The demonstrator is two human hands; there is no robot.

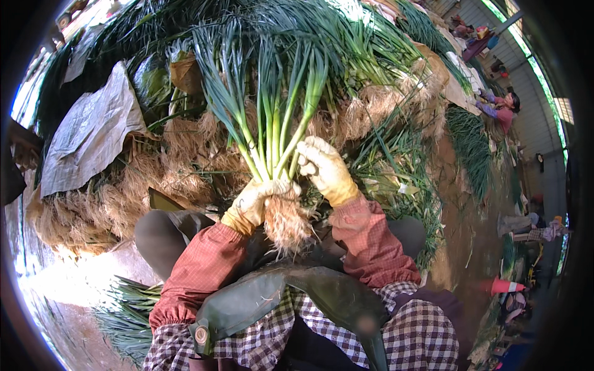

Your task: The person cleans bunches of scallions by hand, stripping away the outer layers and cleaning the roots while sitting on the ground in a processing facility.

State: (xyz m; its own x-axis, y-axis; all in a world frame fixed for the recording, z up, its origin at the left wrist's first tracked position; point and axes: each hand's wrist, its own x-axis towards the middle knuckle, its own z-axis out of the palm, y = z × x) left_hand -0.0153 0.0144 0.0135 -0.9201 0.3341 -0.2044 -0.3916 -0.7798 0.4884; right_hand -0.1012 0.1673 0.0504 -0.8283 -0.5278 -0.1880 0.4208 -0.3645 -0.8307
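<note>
My left hand (260, 196), in a pale yellow glove, is closed around the base of a bunch of green onions (275, 123). Their white and green stalks fan upward, and the tangled roots (288, 222) hang below my fist. Close to the right edge of the stalks is my gloved right hand (325, 167), its fingers curled in. Whether a leaf or a bit of peel sits between those fingertips I cannot make out. Both forearms wear red checked sleeves.
A long heap of green onions (154, 161) lies ahead, roots toward me, partly under a pale sheet (93, 133). Leaf scraps (396, 185) litter the ground at right. More green onions (127, 309) lie at lower left. Another person (504, 111) works at far right, near an orange cone (506, 285).
</note>
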